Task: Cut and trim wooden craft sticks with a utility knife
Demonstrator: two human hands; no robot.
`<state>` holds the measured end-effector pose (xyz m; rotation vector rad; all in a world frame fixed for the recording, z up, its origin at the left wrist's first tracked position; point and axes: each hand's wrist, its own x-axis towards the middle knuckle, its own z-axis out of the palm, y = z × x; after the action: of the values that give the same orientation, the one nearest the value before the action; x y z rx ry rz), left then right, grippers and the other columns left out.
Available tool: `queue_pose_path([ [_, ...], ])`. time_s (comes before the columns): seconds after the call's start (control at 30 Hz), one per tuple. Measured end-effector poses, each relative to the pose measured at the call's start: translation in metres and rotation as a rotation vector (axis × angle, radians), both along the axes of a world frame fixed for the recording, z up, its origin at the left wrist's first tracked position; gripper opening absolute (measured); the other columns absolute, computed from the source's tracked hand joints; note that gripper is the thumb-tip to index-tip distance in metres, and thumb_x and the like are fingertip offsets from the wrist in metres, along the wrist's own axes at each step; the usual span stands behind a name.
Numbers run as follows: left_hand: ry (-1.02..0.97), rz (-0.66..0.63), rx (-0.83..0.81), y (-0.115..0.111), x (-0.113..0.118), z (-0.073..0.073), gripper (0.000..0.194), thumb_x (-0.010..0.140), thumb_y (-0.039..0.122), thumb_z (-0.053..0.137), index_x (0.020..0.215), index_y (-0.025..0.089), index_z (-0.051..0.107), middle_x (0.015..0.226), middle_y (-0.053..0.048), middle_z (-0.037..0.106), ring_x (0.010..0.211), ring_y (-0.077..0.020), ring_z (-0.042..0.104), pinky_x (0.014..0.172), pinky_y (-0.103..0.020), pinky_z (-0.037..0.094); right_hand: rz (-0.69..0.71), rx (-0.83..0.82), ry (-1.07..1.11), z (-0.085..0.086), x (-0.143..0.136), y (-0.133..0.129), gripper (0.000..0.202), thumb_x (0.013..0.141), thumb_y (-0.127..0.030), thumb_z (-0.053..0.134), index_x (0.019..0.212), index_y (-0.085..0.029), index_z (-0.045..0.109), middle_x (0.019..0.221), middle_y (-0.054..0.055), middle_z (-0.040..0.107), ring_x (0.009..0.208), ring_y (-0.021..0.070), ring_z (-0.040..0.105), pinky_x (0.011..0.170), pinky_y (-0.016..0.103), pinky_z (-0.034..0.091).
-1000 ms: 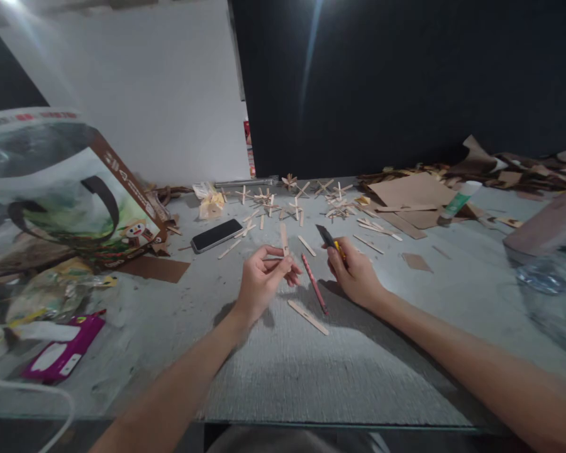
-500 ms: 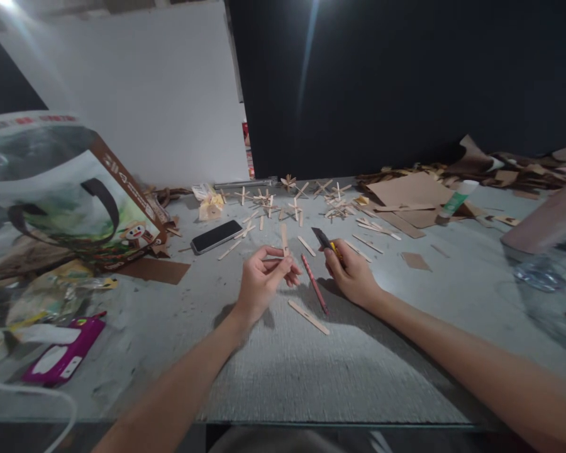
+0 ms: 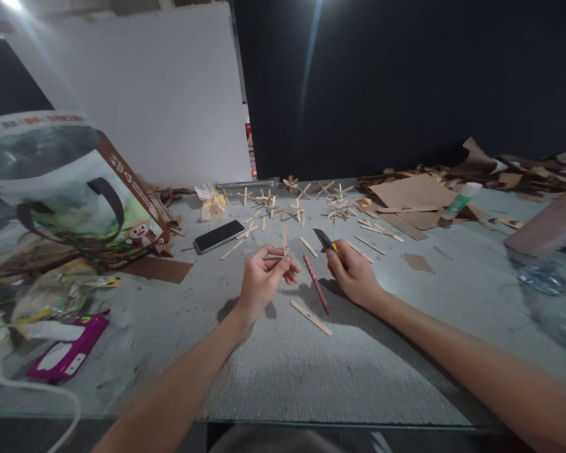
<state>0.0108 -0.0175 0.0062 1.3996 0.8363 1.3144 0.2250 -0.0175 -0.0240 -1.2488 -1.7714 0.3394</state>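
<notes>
My left hand pinches the lower end of a wooden stick, which stands upright between thumb and fingers, with a small notch or mark near the fingertips. To the right, my right hand is wrapped round a black and yellow utility knife, its dark blade pointing up and left. Between the hands a red patterned pencil lies on the table. Nearer to me rests another wooden stick with a mark at its middle. A loose stick lies just beyond the pencil.
Crossed sticks lie scattered at the back of the grey table. A phone, a large bag and a purple device are on the left. Cardboard, a glue tube and a clear container stand or lie right.
The whole view has shifted slightly, so things appear a little further right. Both hands keep their hold on the stick and the knife.
</notes>
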Motion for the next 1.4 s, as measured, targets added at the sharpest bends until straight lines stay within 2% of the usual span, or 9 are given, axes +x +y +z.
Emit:
queue_pose_path([
  [0.43,0.004,0.014,0.016,0.0002,-0.0006,-0.0025,0.038,0.080,0.047,0.080,0.088,0.019,0.056,0.070,-0.005,0.076,0.052,-0.0146,0.067,0.054,-0.028,0.055,0.018,-0.031,0.013,0.0007,0.0005,0.0000,0.030,0.104,-0.050,0.039,0.096,-0.024,0.052,0.058,-0.005,0.052,0.051,0.0171,0.051,0.056,0.028,0.038],
  [0.8,-0.023,0.020,0.019,0.0001,0.0002,-0.0037,0.039,0.080,0.048,0.081,0.090,0.020,0.056,0.070,-0.005,0.077,0.052,-0.0147,0.067,0.054,-0.028,0.054,0.056,-0.015,0.003,-0.0058,0.0013,0.0026,0.027,0.104,-0.049,0.041,0.095,-0.025,0.050,0.059,-0.005,0.052,0.049,0.0164,0.049,0.053,0.027,0.035],
  [1.3,-0.009,0.034,0.002,-0.0003,0.0010,-0.0035,0.041,0.081,0.045,0.080,0.101,0.019,0.056,0.070,-0.003,0.077,0.051,-0.0139,0.065,0.054,-0.027,0.052,0.071,-0.042,-0.034,0.0018,-0.0010,-0.0028,0.027,0.103,-0.048,0.039,0.088,-0.027,0.044,0.058,-0.006,0.048,0.050,0.0159,0.046,0.054,0.026,0.035],
  [1.4,0.003,0.039,0.009,-0.0003,0.0008,-0.0044,0.039,0.082,0.046,0.079,0.097,0.019,0.056,0.071,-0.004,0.077,0.053,-0.0144,0.066,0.056,-0.028,0.053,0.074,-0.055,-0.030,0.0011,-0.0008,-0.0027,0.027,0.103,-0.049,0.039,0.088,-0.027,0.044,0.058,-0.006,0.048,0.050,0.0159,0.046,0.054,0.026,0.035],
])
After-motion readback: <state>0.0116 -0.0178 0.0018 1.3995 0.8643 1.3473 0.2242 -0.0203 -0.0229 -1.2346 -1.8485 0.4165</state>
